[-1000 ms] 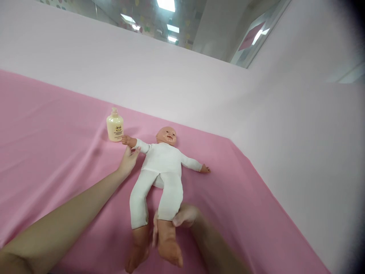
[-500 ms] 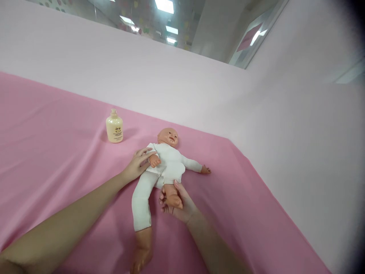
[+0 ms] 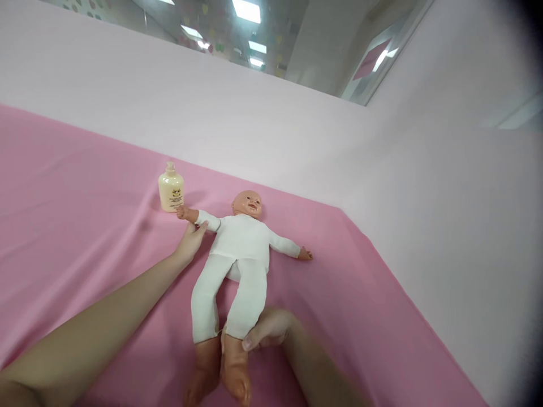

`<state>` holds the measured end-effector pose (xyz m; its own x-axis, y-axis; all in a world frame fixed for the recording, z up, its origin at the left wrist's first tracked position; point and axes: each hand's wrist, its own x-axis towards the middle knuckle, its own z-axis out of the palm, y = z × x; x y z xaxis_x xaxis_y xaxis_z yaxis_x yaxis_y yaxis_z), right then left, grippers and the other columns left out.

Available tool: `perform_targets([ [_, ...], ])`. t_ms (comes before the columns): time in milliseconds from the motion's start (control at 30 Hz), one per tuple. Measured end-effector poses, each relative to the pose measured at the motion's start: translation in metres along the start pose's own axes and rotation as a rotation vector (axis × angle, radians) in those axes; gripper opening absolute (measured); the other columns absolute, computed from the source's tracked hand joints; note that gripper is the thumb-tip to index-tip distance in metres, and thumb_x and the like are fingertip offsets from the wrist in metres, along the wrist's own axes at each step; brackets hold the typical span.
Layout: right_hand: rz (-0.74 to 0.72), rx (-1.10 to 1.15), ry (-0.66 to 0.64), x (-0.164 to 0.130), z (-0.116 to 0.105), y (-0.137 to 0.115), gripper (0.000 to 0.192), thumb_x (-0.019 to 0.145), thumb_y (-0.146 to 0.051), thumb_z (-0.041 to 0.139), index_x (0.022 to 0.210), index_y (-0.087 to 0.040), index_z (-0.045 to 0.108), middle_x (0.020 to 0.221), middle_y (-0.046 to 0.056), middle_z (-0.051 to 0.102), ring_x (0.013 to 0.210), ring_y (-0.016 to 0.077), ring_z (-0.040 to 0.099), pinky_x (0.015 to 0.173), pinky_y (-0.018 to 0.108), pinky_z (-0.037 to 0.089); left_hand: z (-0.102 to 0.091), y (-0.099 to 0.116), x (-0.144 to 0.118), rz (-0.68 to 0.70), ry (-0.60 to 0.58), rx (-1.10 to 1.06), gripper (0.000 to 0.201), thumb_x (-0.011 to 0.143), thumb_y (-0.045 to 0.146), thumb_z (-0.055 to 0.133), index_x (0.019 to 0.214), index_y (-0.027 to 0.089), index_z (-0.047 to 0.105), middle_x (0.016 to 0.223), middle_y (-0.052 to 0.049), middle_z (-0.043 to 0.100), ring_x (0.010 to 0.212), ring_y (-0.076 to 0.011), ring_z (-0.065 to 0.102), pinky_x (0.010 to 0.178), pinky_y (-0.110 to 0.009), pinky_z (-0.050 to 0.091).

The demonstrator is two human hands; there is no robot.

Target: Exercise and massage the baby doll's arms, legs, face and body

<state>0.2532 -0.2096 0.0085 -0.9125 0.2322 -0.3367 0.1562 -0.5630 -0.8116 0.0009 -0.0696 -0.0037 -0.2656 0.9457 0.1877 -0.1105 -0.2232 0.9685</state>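
A baby doll (image 3: 240,249) in a white suit lies face up on the pink sheet (image 3: 85,215), with both arms spread and both legs stretched toward me. My left hand (image 3: 190,239) holds the doll's outstretched arm near the wrist. My right hand (image 3: 266,329) grips the ankle of the doll's nearer-right leg, just above its bare foot. A small cream bottle (image 3: 171,194) stands upright beside the doll's hand.
Pale pink walls (image 3: 445,198) rise behind and to the right of the sheet-covered surface. A mirror or window strip with ceiling lights (image 3: 254,39) runs along the top. The sheet spreads wide to the left.
The doll's arm, folded onto its chest half a second ago, is stretched out again toward the bottle. Its bent leg has been pulled straight toward me by my right hand.
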Motion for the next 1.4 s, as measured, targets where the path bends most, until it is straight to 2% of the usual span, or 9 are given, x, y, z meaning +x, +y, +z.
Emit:
perform_targets([
  [233, -0.012, -0.005, -0.17, 0.003, -0.007, 0.001, 0.06, 0.056, -0.043, 0.095, 0.1, -0.014, 0.067, 0.101, 0.015, 0.077, 0.101, 0.0307, 0.074, 0.089, 0.041, 0.056, -0.002, 0.003, -0.001, -0.047, 0.032, -0.028, 0.042, 0.093, 0.047, 0.058, 0.128, 0.023, 0.056, 0.139, -0.014, 0.063, 0.133, -0.0288, 0.059, 0.107, -0.045, 0.051],
  [333, -0.082, 0.03, -0.325, 0.008, -0.01, 0.001, 0.062, 0.053, -0.042, 0.098, 0.097, -0.013, 0.066, 0.091, 0.015, 0.078, 0.09, 0.0302, 0.076, 0.084, 0.041, 0.057, -0.001, 0.006, -0.005, 0.048, 0.005, 0.024, 0.044, 0.092, 0.048, 0.061, 0.128, 0.023, 0.056, 0.135, -0.013, 0.065, 0.128, -0.0278, 0.061, 0.108, -0.044, 0.049],
  [400, -0.213, 0.135, -0.325, 0.01, -0.01, 0.001, 0.062, 0.059, -0.053, 0.094, 0.097, -0.014, 0.065, 0.087, 0.014, 0.077, 0.082, 0.0293, 0.076, 0.078, 0.041, 0.059, -0.001, 0.007, -0.007, 0.128, -0.032, 0.067, 0.046, 0.091, 0.05, 0.062, 0.127, 0.022, 0.056, 0.132, -0.013, 0.067, 0.122, -0.0274, 0.063, 0.106, -0.044, 0.049],
  [567, -0.516, 0.411, 0.089, 0.005, -0.005, -0.011, 0.05, 0.082, -0.061, 0.075, 0.1, -0.016, 0.064, 0.087, 0.003, 0.072, 0.073, 0.0187, 0.074, 0.066, 0.03, 0.059, -0.004, 0.007, -0.01, 0.267, -0.123, 0.285, 0.047, 0.091, 0.053, 0.061, 0.125, 0.02, 0.063, 0.127, -0.013, 0.07, 0.119, -0.0301, 0.063, 0.105, -0.048, 0.048],
  [667, -0.472, 0.528, 0.326, 0.004, 0.0, -0.022, 0.043, 0.09, -0.056, 0.071, 0.102, -0.015, 0.064, 0.086, -0.001, 0.069, 0.068, 0.0108, 0.07, 0.065, 0.022, 0.056, -0.005, 0.011, -0.014, 0.444, -0.337, 0.438, 0.047, 0.091, 0.045, 0.063, 0.133, 0.023, 0.064, 0.138, -0.011, 0.067, 0.131, -0.0304, 0.057, 0.116, -0.049, 0.04],
  [767, -0.382, 0.56, 0.426, 0.006, 0.004, -0.026, 0.042, 0.091, -0.052, 0.072, 0.106, -0.014, 0.065, 0.089, 0.0, 0.07, 0.073, 0.0111, 0.07, 0.064, 0.021, 0.055, -0.005, 0.017, -0.018, 0.516, -0.486, 0.495, 0.048, 0.094, 0.039, 0.059, 0.14, 0.024, 0.062, 0.147, -0.01, 0.063, 0.137, -0.0296, 0.053, 0.12, -0.05, 0.036],
  [900, -0.366, 0.486, 0.4, 0.009, 0.006, -0.022, 0.047, 0.086, -0.05, 0.076, 0.112, -0.014, 0.064, 0.096, 0.004, 0.07, 0.083, 0.0166, 0.071, 0.068, 0.028, 0.056, -0.005, 0.015, -0.016, 0.411, -0.378, 0.482, 0.05, 0.091, 0.042, 0.063, 0.138, 0.025, 0.063, 0.145, -0.008, 0.064, 0.136, -0.0315, 0.053, 0.119, -0.051, 0.038],
  [1133, -0.243, 0.207, 0.045, -0.001, 0.004, -0.012, 0.061, 0.069, -0.052, 0.084, 0.111, -0.012, 0.064, 0.098, 0.013, 0.075, 0.086, 0.0276, 0.074, 0.071, 0.036, 0.055, -0.003, 0.01, -0.009, 0.156, -0.167, 0.221, 0.045, 0.09, 0.047, 0.063, 0.126, 0.02, 0.06, 0.129, -0.014, 0.069, 0.119, -0.0312, 0.064, 0.105, -0.048, 0.049],
  [1400, -0.064, 0.002, 0.07, 0.0, 0.012, -0.013, 0.056, 0.071, -0.044, 0.084, 0.114, -0.013, 0.067, 0.105, 0.015, 0.078, 0.098, 0.0257, 0.074, 0.079, 0.031, 0.05, -0.006, 0.006, 0.0, -0.098, 0.042, -0.129, 0.036, 0.092, 0.039, 0.063, 0.123, 0.022, 0.057, 0.134, -0.012, 0.065, 0.124, -0.027, 0.063, 0.1, -0.041, 0.053],
])
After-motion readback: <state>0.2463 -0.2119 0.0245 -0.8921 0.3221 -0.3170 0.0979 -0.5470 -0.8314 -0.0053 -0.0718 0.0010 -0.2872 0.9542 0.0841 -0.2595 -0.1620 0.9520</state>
